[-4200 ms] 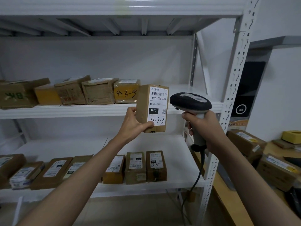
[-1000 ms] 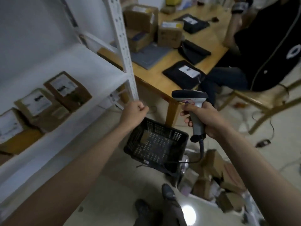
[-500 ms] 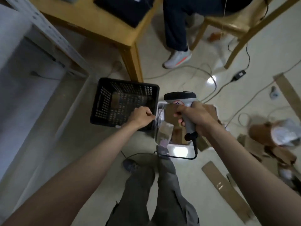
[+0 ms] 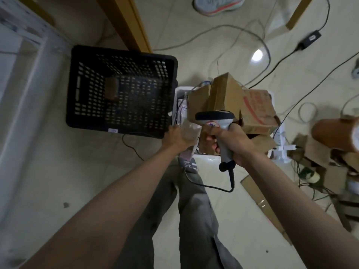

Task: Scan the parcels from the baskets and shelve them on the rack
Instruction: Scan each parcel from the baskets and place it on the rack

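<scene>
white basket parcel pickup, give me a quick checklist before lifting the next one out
1. Left hand on a parcel: ok, it grips a small pale parcel at the near left edge of the white basket.
2. Right hand has the scanner: ok, fingers curled round the handle.
3. Label facing the scanner: cannot tell, the parcel is blurred.
4. Scanner cable clear of the legs: not ok, it hangs looped in front of the trousers.
5. Stacked boxes steady: cannot tell, they lean piled above the basket rim.
6. Black basket emptied: not ok, one small box lies inside.
</scene>
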{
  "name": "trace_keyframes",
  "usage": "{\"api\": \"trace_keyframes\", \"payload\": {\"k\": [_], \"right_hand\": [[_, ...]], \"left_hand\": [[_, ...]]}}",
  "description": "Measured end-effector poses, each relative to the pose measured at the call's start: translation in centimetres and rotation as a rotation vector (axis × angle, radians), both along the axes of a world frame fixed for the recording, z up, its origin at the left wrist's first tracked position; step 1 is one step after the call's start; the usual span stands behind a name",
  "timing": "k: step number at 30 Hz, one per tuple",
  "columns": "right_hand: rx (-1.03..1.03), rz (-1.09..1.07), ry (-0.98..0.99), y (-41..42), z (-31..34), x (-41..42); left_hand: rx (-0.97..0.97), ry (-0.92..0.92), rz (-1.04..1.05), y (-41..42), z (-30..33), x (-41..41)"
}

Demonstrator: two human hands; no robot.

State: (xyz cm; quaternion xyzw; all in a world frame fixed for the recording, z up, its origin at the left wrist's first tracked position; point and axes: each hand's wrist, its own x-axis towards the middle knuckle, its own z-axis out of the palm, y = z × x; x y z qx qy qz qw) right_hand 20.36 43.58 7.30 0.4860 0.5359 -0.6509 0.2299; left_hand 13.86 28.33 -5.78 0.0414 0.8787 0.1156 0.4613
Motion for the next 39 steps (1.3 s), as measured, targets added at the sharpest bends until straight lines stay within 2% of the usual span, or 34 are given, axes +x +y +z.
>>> {"api": "trace_keyframes", "payload": {"k": [4,8,15,25,33,39], "right_hand": [[0.032,0.018,-0.034,0.1,-4.5,0.8],[0.018,0.037,-0.022,0.0,-6.4,1.5],[-0.004,0.080,0.011,-1.3,-3.6,0.5],[0.023,0.230,0.104,-8.0,8.4,-3.6],[0.007,0.431,0.313,-18.5,22.0,-7.7],[-0.082,0.621,0.481,-25.6,32.1,-10.0]], "left_hand": [[-0.035,-0.003,0.042,1.1,-5.4,1.7],[-0.025,0.069,0.132,1.7,-8.1,3.0],[0.103,0.100,0.245,-1.2,-4.9,2.4],[0.255,0.175,0.599,-12.8,9.3,0.7],[0.364,0.301,0.938,-25.5,24.4,-0.4],[0.422,0.488,1.096,-34.3,36.3,0.0]]}}
